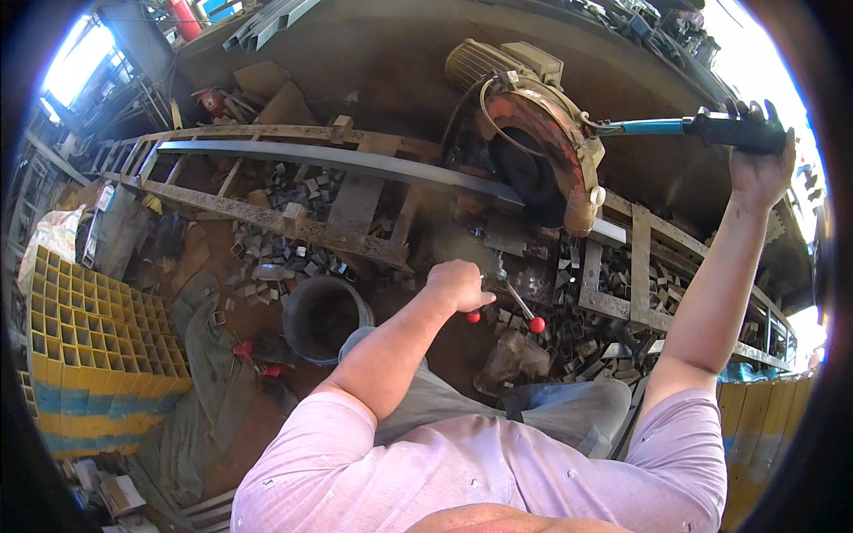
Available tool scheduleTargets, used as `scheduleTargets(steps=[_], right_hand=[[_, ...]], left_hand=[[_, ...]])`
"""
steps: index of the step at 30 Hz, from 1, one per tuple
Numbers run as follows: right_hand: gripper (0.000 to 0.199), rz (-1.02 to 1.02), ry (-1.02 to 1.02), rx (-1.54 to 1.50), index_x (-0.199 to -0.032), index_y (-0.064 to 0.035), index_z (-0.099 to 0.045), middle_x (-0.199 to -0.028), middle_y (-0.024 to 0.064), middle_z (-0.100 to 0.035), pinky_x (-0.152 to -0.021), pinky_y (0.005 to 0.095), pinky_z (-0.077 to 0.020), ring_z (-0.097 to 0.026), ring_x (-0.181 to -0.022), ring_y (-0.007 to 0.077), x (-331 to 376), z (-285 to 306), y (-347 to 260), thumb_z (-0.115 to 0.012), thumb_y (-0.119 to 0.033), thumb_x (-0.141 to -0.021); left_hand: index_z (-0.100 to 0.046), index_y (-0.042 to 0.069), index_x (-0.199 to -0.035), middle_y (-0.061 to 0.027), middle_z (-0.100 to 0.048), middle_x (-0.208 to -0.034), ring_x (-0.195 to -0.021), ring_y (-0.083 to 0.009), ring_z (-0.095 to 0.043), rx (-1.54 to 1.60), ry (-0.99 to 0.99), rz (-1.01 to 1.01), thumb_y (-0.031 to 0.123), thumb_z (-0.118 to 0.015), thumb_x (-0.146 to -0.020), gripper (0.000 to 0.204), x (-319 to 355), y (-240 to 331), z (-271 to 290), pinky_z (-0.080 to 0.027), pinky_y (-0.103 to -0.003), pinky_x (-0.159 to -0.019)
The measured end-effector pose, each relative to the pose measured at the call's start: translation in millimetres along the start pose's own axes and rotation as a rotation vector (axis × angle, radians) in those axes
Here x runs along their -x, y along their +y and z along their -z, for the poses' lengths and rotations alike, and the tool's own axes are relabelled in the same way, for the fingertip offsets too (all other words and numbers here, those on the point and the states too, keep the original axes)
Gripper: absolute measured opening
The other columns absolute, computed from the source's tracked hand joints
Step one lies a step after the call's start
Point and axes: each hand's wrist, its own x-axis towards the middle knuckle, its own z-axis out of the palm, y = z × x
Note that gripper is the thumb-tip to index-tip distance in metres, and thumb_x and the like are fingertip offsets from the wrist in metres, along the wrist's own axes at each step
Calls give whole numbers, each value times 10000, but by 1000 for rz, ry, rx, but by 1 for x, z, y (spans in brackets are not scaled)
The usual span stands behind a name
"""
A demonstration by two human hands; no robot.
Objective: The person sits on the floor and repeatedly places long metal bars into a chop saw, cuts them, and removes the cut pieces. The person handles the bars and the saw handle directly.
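In front of me stands a cut-off saw point(542, 120), its round guard red and worn, with a motor point(484, 67) behind. My right hand point(762, 155) is closed round the black grip of its blue-armed handle point(644, 128). A long silver square tube point(338, 158) lies on the rack and runs in under the guard; a short pale end point(609, 231) shows on the other side. My left hand point(458, 286) is curled closed at a clamp lever with red ball knobs point(537, 325), one knob just below my fingers. The blade's contact with the tube is hidden.
A long metal roller-style rack point(346, 233) runs left and right. Many short tube offcuts point(306, 191) lie under it. A grey bucket point(324, 311) stands left of my knee. Stacked yellow square tubes point(98, 355) are at the left, with more yellow stock point(769, 426) at the right.
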Motion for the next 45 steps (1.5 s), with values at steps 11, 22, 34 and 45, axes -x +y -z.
scheduleTargets(steps=[11,22,34,45], right_hand=[[568,83,135,102,-1385,112,-516,-1179,258,-652,-1251,638,-316,-620,-1175,402,4,-1,3,-303,-362,-1155],[531,122,266,104,-1323,106,-567,-1079,223,-660,-1202,674,-365,-639,-1079,378,7,-10,8,-338,-337,-1139],[373,153,472,134,-1091,16,-619,-956,165,-632,-1118,691,-442,-625,-914,352,1,-26,15,-392,-280,-1101],[408,174,542,166,-1015,17,-662,-938,197,-656,-1097,670,-479,-656,-941,395,20,-29,14,-435,-321,-1043]], left_hand=[[-818,51,-1050,-177,-800,-1070,-1039,-364,-765,-5,10,2,617,-749,-893,590,0,0,4,-611,-477,-904],[-820,55,-1057,-173,-799,-1074,-1033,-362,-766,-4,9,-3,605,-746,-889,580,1,0,2,-612,-474,-901],[-836,84,-1073,-143,-804,-1112,-1078,-342,-763,-11,5,14,581,-742,-893,536,-2,0,1,-605,-466,-928],[-843,92,-1038,-103,-815,-1069,-1072,-315,-771,-15,7,11,566,-733,-913,502,1,5,3,-606,-465,-931]])
